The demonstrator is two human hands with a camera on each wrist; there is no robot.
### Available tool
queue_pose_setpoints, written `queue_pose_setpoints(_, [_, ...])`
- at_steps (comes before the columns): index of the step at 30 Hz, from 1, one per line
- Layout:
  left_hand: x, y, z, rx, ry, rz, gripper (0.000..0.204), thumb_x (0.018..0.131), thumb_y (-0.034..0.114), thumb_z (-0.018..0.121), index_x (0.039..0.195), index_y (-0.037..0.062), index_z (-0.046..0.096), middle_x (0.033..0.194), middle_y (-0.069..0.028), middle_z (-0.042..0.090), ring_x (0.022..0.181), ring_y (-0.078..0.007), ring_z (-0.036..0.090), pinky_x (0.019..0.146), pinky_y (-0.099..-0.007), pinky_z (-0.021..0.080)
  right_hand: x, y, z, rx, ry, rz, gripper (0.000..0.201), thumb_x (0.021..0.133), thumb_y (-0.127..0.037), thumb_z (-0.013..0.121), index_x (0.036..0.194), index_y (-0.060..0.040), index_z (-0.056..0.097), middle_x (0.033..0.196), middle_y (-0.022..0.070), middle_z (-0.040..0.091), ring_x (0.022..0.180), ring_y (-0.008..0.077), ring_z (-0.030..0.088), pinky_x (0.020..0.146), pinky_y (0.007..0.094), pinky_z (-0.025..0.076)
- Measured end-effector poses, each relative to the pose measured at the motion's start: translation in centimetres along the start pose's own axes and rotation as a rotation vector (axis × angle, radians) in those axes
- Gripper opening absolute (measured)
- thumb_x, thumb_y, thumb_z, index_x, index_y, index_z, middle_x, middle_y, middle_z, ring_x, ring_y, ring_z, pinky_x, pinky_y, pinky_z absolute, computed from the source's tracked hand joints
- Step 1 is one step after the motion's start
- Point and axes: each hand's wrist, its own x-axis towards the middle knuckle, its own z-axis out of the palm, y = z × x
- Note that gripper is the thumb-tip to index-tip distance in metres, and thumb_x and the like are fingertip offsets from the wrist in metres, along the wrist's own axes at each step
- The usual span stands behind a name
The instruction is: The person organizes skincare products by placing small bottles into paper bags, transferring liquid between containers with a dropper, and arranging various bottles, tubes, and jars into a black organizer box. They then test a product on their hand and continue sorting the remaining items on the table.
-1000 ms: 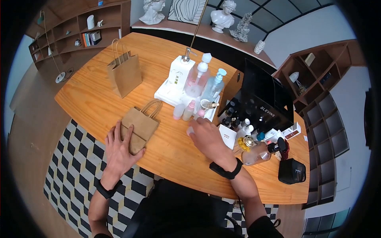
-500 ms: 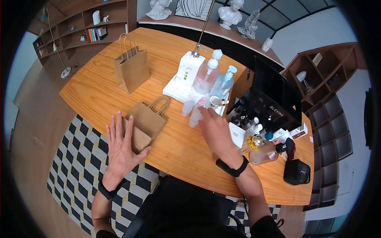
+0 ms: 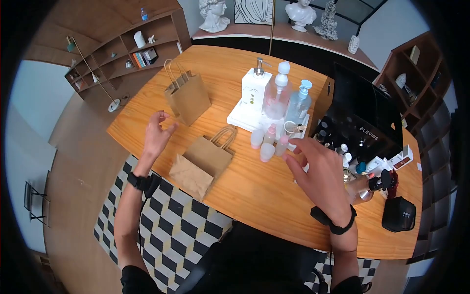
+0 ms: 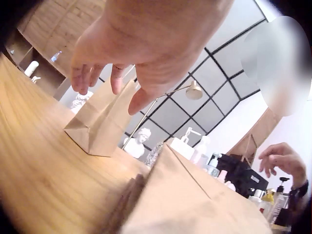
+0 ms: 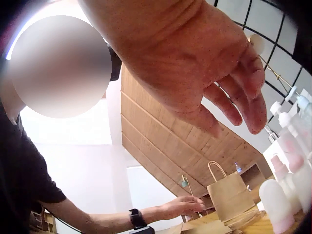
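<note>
My left hand [image 3: 159,134] hovers with loosely bent, empty fingers over the table's left side, close to an upright brown paper bag [image 3: 188,100]. A second paper bag [image 3: 215,154] lies folded flat below it, its handles pointing away from me. My right hand [image 3: 320,179] hangs, fingers loosely curved and holding nothing, just right of several small bottles with pink parts. Among these, a frosted bottle [image 3: 267,152] stands in front, beside a pink-topped bottle [image 3: 282,145]. In the right wrist view a frosted bottle [image 5: 275,204] stands below my fingertips.
A white tray [image 3: 237,117] bears a white pump dispenser [image 3: 254,90], a pink pump bottle [image 3: 277,98] and a blue pump bottle [image 3: 299,103]. Right of them stand a black box [image 3: 364,122] and crowded cosmetics. A black pouch [image 3: 399,214] sits near the right edge.
My left hand has lifted off the folded bag and moved toward the upright one. The right hand has let go of a small frosted bottle and drawn back right. The head view has shifted.
</note>
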Motion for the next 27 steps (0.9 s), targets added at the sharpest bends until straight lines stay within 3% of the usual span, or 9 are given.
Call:
queue_pose_setpoints(4, [4.2, -0.8, 1.9, 0.012, -0.066, -0.041, 0.049, 0.087, 0.035, 0.087, 0.117, 0.0013, 0.067, 0.134, -0.0221, 0.07, 0.12, -0.0332, 0.069, 0.097, -0.044, 0.055, -0.3, -0.6, -1.3, 0.057, -0.037, -0.017, 0.027, 0.093, -0.019, 0.079, 0.111, -0.0007, 0.072, 0.091, 0.0166, 0.074, 0.075, 0.0387, 0.072, 0.062, 0.0457, 0.056])
queue_pose_setpoints(9, [6.9, -1.9, 3.9, 0.23, -0.113, -0.097, 0.043, 0.087, 0.04, 0.084, 0.096, -0.0019, 0.079, 0.088, -0.0215, 0.077, 0.085, -0.0318, 0.076, 0.076, -0.0416, 0.058, -0.7, -0.9, -2.0, 0.083, -0.048, -0.035, 0.026, 0.094, -0.021, 0.078, 0.11, -0.0011, 0.071, 0.091, 0.0164, 0.074, 0.074, 0.0381, 0.072, 0.062, 0.0459, 0.056])
queue_pose_setpoints(12, [7.3, -2.8, 3.5, 0.105, -0.029, 0.006, 0.037, 0.09, 0.035, 0.082, 0.099, -0.0011, 0.081, 0.079, -0.0182, 0.076, 0.078, -0.0303, 0.076, 0.073, -0.0411, 0.058, -0.8, -0.9, -2.3, 0.086, -0.052, -0.038, 0.026, 0.095, -0.021, 0.077, 0.11, -0.0006, 0.071, 0.089, 0.0165, 0.073, 0.074, 0.0377, 0.072, 0.062, 0.0457, 0.056])
queue_pose_setpoints(16, [3.2, 4.4, -1.2, 0.143, 0.026, 0.087, 0.029, 0.095, 0.025, 0.078, 0.102, -0.0023, 0.08, 0.094, -0.0191, 0.078, 0.081, -0.0289, 0.076, 0.073, -0.0393, 0.057, -0.8, -1.1, -2.7, 0.126, -0.068, -0.063, 0.025, 0.095, -0.019, 0.077, 0.109, 0.001, 0.07, 0.092, 0.0169, 0.072, 0.076, 0.0384, 0.072, 0.063, 0.0462, 0.055])
queue_pose_setpoints(18, [-0.6, 8.6, -3.2, 0.047, 0.057, 0.243, 0.024, 0.097, 0.018, 0.076, 0.101, -0.0061, 0.078, 0.11, -0.0205, 0.077, 0.085, -0.0279, 0.074, 0.075, -0.0378, 0.057, -0.9, -1.2, -2.6, 0.155, -0.072, -0.051, 0.023, 0.095, -0.016, 0.076, 0.108, 0.0018, 0.07, 0.095, 0.0174, 0.072, 0.078, 0.0384, 0.072, 0.065, 0.046, 0.055])
queue_pose_setpoints(20, [-4.1, 10.7, -4.3, 0.045, 0.083, 0.374, 0.019, 0.098, 0.011, 0.075, 0.102, -0.0074, 0.077, 0.122, -0.019, 0.074, 0.089, -0.0262, 0.072, 0.078, -0.0356, 0.057, -0.8, -1.3, -2.4, 0.317, 0.061, -0.144, 0.019, 0.096, -0.008, 0.074, 0.111, 0.0036, 0.069, 0.1, 0.0181, 0.07, 0.086, 0.0383, 0.072, 0.072, 0.0443, 0.056])
queue_pose_setpoints(24, [-11.8, 15.7, -5.5, 0.006, 0.05, 0.424, 0.015, 0.095, 0.007, 0.076, 0.102, -0.0066, 0.077, 0.122, -0.0183, 0.074, 0.09, -0.0248, 0.071, 0.082, -0.0345, 0.056, -0.7, -1.5, -2.4, 0.457, 0.132, -0.167, 0.018, 0.096, -0.001, 0.071, 0.113, 0.0053, 0.069, 0.105, 0.0184, 0.07, 0.094, 0.0372, 0.071, 0.078, 0.0417, 0.057])
queue_pose_setpoints(26, [-14.8, 17.0, -5.2, -0.028, 0.016, 0.457, 0.013, 0.092, 0.003, 0.078, 0.101, -0.0067, 0.077, 0.122, -0.0198, 0.074, 0.091, -0.0238, 0.07, 0.081, -0.0348, 0.057, -0.5, -1.5, -2.8, 0.463, 0.24, -0.227, 0.018, 0.094, 0.007, 0.073, 0.111, 0.0028, 0.074, 0.104, 0.0155, 0.076, 0.09, 0.026, 0.075, 0.075, 0.0323, 0.059])
queue_pose_setpoints(27, [-16.2, 17.0, -4.9, -0.098, -0.03, 0.433, 0.012, 0.09, 0.001, 0.079, 0.098, -0.0069, 0.077, 0.122, -0.0197, 0.074, 0.09, -0.0228, 0.07, 0.08, -0.0339, 0.057, -0.6, -1.4, -3.1, 0.459, 0.234, -0.224, 0.018, 0.094, 0.007, 0.073, 0.111, 0.0028, 0.074, 0.104, 0.0155, 0.076, 0.09, 0.026, 0.075, 0.075, 0.0323, 0.059])
